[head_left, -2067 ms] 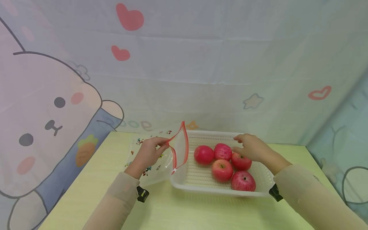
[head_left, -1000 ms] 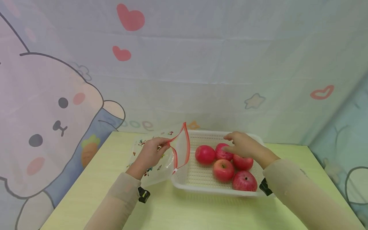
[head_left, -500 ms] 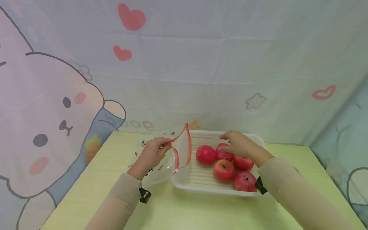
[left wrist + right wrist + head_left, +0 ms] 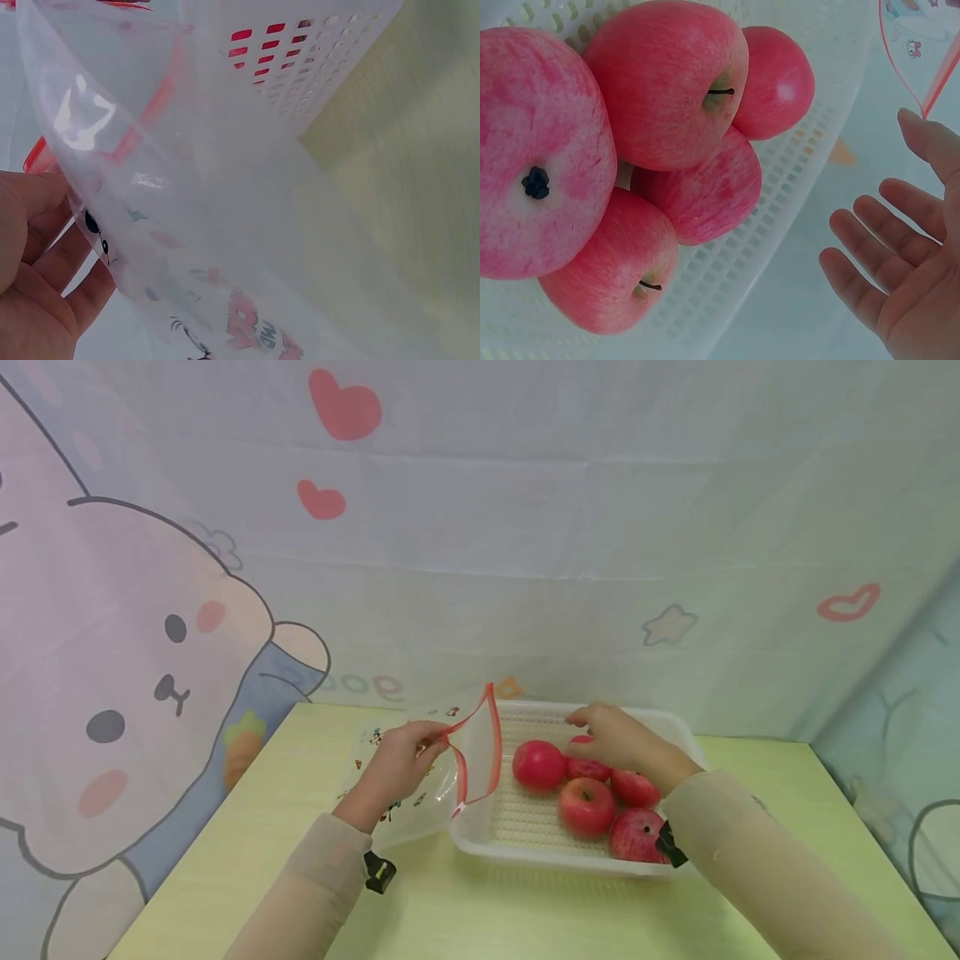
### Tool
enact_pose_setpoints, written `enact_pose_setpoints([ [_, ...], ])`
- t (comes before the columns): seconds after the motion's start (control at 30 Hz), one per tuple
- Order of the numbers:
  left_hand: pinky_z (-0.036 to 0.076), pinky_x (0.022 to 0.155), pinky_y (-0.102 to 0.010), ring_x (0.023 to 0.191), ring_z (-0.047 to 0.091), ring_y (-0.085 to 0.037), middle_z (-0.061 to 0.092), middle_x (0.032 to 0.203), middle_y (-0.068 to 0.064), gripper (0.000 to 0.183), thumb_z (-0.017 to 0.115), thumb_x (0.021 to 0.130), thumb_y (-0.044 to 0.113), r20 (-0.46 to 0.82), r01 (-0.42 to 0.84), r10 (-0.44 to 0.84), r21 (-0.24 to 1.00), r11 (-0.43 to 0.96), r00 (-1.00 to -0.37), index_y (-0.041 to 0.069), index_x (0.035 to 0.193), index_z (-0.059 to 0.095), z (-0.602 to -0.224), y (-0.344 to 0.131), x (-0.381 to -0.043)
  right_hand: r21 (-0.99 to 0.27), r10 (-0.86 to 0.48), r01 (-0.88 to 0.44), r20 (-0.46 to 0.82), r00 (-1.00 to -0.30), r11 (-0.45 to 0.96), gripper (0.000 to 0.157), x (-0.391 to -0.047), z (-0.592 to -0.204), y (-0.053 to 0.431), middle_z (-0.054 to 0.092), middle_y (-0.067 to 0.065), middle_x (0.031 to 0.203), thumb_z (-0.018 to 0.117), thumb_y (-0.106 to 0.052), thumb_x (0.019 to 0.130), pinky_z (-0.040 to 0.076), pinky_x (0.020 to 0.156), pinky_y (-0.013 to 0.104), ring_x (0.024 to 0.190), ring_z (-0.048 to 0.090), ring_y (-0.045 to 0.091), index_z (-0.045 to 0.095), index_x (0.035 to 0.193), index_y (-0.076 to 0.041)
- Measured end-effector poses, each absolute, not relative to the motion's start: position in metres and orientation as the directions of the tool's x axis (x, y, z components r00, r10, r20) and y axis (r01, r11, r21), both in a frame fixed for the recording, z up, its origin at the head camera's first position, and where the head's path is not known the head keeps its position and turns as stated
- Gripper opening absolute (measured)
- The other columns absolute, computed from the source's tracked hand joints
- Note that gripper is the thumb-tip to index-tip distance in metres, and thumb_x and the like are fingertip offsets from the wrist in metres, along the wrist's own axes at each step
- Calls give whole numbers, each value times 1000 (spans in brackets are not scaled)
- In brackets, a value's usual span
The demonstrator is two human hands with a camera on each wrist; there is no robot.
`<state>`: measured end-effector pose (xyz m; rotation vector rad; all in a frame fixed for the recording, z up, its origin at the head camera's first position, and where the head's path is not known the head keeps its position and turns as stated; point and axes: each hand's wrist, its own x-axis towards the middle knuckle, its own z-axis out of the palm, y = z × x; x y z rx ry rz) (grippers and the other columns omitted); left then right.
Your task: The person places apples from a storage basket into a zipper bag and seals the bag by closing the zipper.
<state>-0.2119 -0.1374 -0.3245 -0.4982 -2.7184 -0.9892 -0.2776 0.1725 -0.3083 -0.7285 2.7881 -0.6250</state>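
Note:
My left hand (image 4: 401, 764) pinches the rim of a clear zip bag (image 4: 427, 814) with a red edge and small cartoon prints. The bag's mouth gapes toward a white plastic basket (image 4: 525, 856). Several red apples lie in the basket, among them a front-middle apple (image 4: 587, 807) and a left apple (image 4: 539, 766). Above the back apple (image 4: 588, 768), partly covering it in the head view, hovers my right hand (image 4: 618, 735). In the right wrist view its fingers (image 4: 870, 259) are spread and relaxed, holding nothing, apart from the apples.
A pale yellow-green table (image 4: 480, 918) carries the basket and bag. Behind it hangs a cloth backdrop (image 4: 525, 527) with printed hearts and a bear. The basket's perforated wall (image 4: 300, 60) stands right beside the bag in the left wrist view.
My right hand has moved left over the basket, from above the right apple to above the back one. The left hand keeps its pinch on the bag. The apples stay in place.

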Motion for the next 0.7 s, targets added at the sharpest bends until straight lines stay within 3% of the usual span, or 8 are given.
enact_pose_setpoints([
  [0.7, 54, 79, -37, 87, 64, -19, 69, 97, -5, 25, 62, 91, 11, 333, 399, 242, 570, 718, -911, 5, 115, 66, -328, -137, -210, -456, -489, -407, -72, -869, 791, 58, -285, -321, 160, 54, 14, 133, 70, -32, 85, 46, 98, 47, 116, 55, 32, 53, 133, -3],
])
